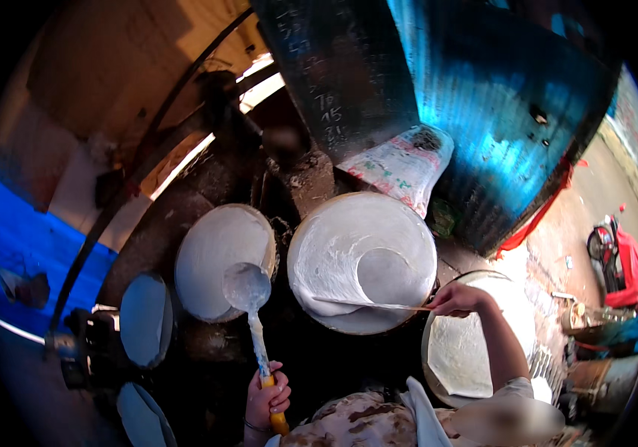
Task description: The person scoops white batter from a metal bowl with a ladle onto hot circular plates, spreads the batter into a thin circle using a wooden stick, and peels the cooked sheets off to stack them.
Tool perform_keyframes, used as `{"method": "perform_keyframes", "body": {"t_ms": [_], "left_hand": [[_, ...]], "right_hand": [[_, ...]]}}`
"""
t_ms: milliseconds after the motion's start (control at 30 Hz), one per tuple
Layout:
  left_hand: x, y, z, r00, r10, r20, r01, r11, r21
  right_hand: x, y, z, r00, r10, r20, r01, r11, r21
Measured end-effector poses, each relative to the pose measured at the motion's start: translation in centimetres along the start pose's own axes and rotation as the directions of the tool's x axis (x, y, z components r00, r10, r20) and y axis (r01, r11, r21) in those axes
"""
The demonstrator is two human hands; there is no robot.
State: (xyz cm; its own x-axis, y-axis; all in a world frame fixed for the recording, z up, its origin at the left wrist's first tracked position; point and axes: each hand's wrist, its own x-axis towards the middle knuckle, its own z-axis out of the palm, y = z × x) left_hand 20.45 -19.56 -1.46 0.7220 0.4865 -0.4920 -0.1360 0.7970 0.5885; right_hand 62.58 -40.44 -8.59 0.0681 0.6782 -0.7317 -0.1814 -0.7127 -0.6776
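Note:
My left hand [268,395] is closed around the yellow handle of a metal ladle [246,286], its batter-coated bowl over the round pan at centre left [201,251]. My right hand [456,300] holds the end of a long thin stick [375,305]. This stick reaches left across the large round pan [324,240] in the middle. White batter [333,310] lies on that pan, heaped near the stick's far end, with a bare round patch right of centre. Under my right forearm sits another round pan holding a pale sheet [459,352].
Two more round pans [145,321] [143,416] stand at the left. Behind the middle pan lie a printed sack [397,167], a dark board with chalk marks [352,78] and blue corrugated metal sheeting [492,128]. A red-covered motorcycle [609,251] is far right.

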Motion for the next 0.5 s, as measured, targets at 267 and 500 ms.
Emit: {"method": "perform_keyframes", "body": {"t_ms": [267,500], "left_hand": [[-1.3,-0.1,-1.5,0.997,-0.027,0.068,0.033,0.996,-0.087],[-8.5,-0.7,-8.0,0.999,-0.032,0.041,0.038,0.989,-0.14]], "right_hand": [[3.0,1.5,5.0,0.918,-0.237,-0.319,0.319,0.918,0.234],[5.2,-0.4,20.4,0.885,-0.371,-0.281,0.461,0.783,0.418]]}}
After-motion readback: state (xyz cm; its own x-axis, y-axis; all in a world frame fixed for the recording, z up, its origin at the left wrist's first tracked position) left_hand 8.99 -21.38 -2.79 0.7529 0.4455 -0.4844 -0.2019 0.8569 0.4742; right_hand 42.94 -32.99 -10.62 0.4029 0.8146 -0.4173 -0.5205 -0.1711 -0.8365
